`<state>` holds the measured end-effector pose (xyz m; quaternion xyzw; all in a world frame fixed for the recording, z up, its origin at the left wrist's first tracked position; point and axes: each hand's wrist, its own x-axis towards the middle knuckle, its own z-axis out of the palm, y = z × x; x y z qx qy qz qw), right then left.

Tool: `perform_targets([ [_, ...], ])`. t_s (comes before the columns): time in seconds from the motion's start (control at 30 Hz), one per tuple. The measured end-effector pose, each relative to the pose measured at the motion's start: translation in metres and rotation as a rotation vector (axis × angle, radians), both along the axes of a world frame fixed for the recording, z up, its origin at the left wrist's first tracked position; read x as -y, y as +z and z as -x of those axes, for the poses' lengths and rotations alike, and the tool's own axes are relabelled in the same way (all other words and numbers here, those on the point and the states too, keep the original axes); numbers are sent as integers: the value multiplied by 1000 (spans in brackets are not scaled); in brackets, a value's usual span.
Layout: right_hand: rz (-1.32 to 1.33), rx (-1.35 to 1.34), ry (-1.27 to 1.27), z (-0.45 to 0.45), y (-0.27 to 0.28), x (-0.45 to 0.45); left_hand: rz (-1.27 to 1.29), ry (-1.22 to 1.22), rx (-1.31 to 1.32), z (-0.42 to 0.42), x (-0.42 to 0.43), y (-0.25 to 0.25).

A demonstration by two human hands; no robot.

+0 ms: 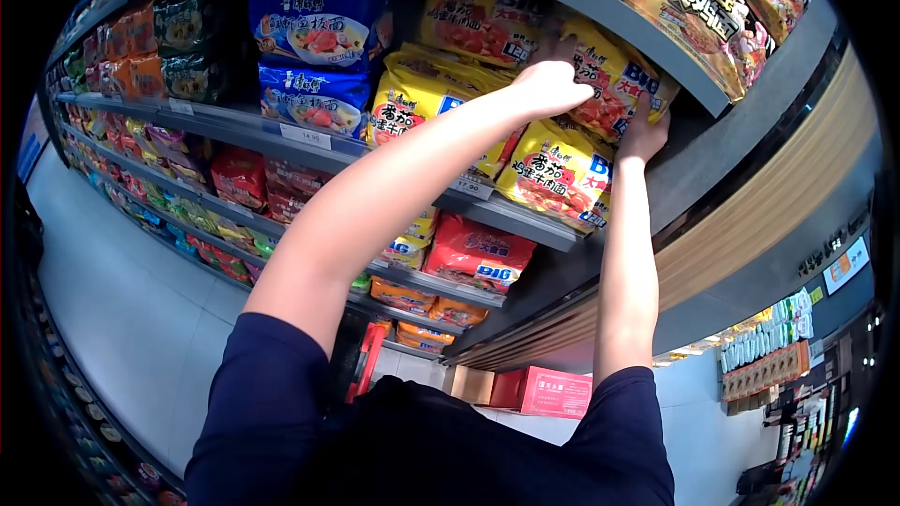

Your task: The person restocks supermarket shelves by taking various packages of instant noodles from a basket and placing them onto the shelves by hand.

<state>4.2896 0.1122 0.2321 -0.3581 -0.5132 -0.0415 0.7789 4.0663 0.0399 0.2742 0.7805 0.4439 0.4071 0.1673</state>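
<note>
A yellow multipack of instant noodles sits on top of another yellow noodle pack at the right end of the shelf. My left hand grips the upper pack at its left side, with the fingers partly hidden behind the wrapper. Around its lower right side my right hand is closed, the thumb against the front. More yellow packs stand to the left, below and beside my left forearm. Behind them another yellow pack rests higher up.
Blue noodle packs are stacked left of the yellow ones. A shelf edge runs just above my hands, and a side panel closes the right end. Red packs fill the shelf below. A pink-red box lies near the floor.
</note>
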Motion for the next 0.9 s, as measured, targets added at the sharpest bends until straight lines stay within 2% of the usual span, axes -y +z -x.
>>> perform_targets([
  [0.03, 11, -2, -2, -3, -3, -5, -50, 1, 77, -8, -8, -7],
  [0.13, 137, 38, -129, -12, -4, -6, -281, 93, 78, -14, -41, -32],
  [0.17, 123, 3, -97, -4, -3, 3, 39, 28, -32, -6, -17, -16],
  [0.23, 223, -11, -172, -1, -5, 7, -254, 258, 62, -12, -27, -40],
  [0.27, 231, -6, -136, -1, -3, 8, -346, 245, 142, -11, -41, -50],
  [0.3, 239, 0, -99, -2, -1, 12, -345, 156, 291, -12, -56, -56],
  [0.37, 145, -51, 124, 8, 6, 28, -104, 192, 281, -12, -61, -41],
  [0.43, 127, -58, 176, 9, 5, 36, -249, 143, 394, -1, -49, -38],
  [0.47, 141, -129, 213, 18, 6, 48, -67, 192, 166, 7, -53, -35],
  [0.5, 170, -109, 180, 20, 6, 55, -187, 245, 244, 9, -53, -44],
  [0.67, 189, -60, 26, 6, 1, 62, -173, 120, 341, 12, -20, -46],
  [0.7, 188, -59, 6, 2, -2, 58, -99, -32, 404, 11, -4, -45],
  [0.73, 191, -52, -111, 7, 1, 67, -114, -49, 375, 7, 14, -41],
  [0.77, 218, -23, -110, 6, 1, 68, -134, -64, 345, 3, 21, -37],
  [0.8, 158, 75, -194, 0, -4, 61, -152, -35, 306, 0, 10, -42],
  [0.83, 95, 171, -278, -3, -10, 55, -41, -5, 257, 1, 24, -32],
  [0.87, 30, 253, -377, 8, -11, 65, -95, -26, 293, -3, 10, -38],
  [0.9, -71, 295, -363, 14, -14, 72, -148, -52, 328, -8, -6, -49],
])
